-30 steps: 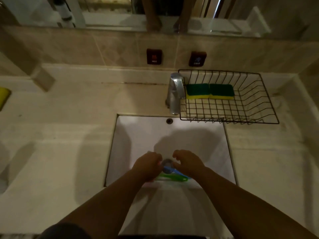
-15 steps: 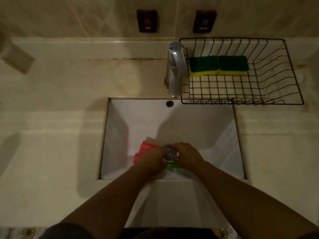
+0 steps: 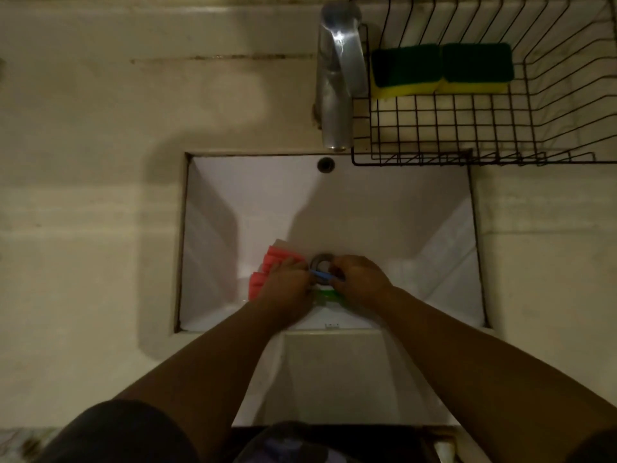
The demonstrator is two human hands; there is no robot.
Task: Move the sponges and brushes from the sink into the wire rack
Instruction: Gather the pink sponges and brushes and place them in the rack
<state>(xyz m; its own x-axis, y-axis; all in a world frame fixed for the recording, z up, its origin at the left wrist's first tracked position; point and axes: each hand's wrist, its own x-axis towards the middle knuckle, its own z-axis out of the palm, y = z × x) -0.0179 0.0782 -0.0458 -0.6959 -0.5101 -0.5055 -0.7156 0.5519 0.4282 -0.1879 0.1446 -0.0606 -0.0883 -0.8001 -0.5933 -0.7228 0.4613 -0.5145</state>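
Both hands are down in the white sink [image 3: 374,208], meeting at the drain [image 3: 321,261]. My right hand [image 3: 359,279] curls its fingers around a blue brush [image 3: 320,275] that lies across the drain. My left hand [image 3: 287,287] touches the brush's other end and rests over red ribbed sponges [image 3: 272,264]; its grip is hidden. A green brush [image 3: 325,295] peeks out below and between the hands. The black wire rack [image 3: 410,162] stands on the counter at the back right, holding two green-and-yellow sponges [image 3: 405,70] [image 3: 475,66] side by side.
A chrome faucet [image 3: 337,78] rises behind the sink, close against the rack's left side. An overflow hole [image 3: 326,164] sits in the sink's back wall. Beige stone counter [image 3: 93,212] surrounds the sink on the left and right.
The camera has moved down and closer over the sink. Both hands stay at the drain, and the red sponges now show beside my left hand.
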